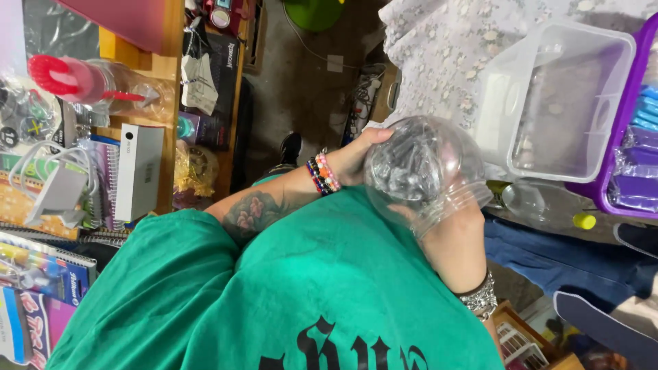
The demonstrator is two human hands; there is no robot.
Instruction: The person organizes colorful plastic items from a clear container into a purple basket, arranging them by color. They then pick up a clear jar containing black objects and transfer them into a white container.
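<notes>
A clear plastic bottle (418, 168), dome-shaped and ridged near its wide end, is held in front of my green shirt (308, 288). My left hand (356, 156), with beaded bracelets at the wrist and a tattooed forearm, presses against the bottle's left side. My right hand (454, 236), with silver bracelets at the wrist, grips it from below, at the ridged end. The fingers of both hands are partly hidden behind the plastic.
A clear storage tub (555, 96) lies on a floral cloth (439, 48) beside a purple bin (617, 192). Another clear bottle (538, 202) with a yellow cap (584, 220) lies below the tub. On the left, a wooden desk (161, 65) holds notebooks, a white box (137, 171) and a pink-capped bottle (75, 79).
</notes>
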